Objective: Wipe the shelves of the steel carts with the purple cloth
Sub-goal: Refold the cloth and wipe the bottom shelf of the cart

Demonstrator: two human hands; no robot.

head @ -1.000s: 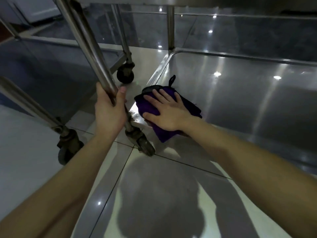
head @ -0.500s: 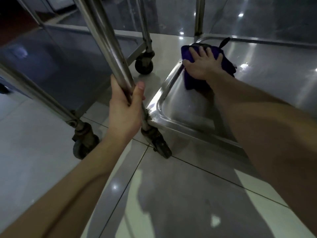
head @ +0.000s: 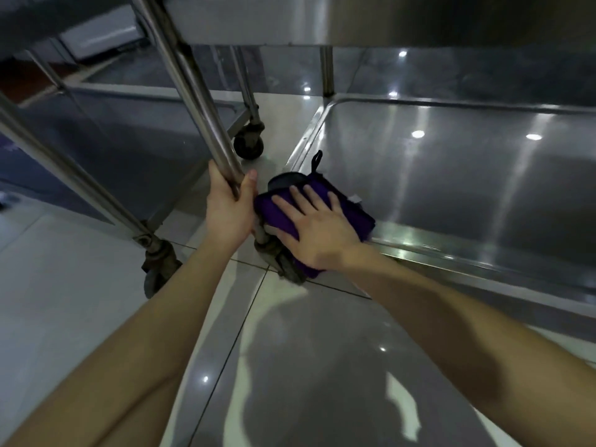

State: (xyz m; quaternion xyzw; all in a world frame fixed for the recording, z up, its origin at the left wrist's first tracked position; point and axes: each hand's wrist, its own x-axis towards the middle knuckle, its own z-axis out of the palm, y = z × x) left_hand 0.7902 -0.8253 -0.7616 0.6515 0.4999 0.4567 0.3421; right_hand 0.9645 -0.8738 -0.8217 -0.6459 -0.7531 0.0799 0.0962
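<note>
The purple cloth (head: 354,214), with a black hanging loop, lies on the near left corner of the steel cart's bottom shelf (head: 467,175). My right hand (head: 317,229) presses flat on the cloth, fingers spread, and part of the cloth hangs over the shelf's front rim. My left hand (head: 229,208) is wrapped around the cart's near left upright leg (head: 190,88), just above the caster.
A second steel cart (head: 106,130) stands to the left, its casters (head: 248,143) on the glossy tiled floor (head: 290,366). The underside of an upper shelf (head: 387,17) hangs overhead. A caster (head: 283,262) sits under the corner I hold.
My right hand has dragged the cloth from the shelf's far left corner back to the near left corner. My left hand stays on the leg.
</note>
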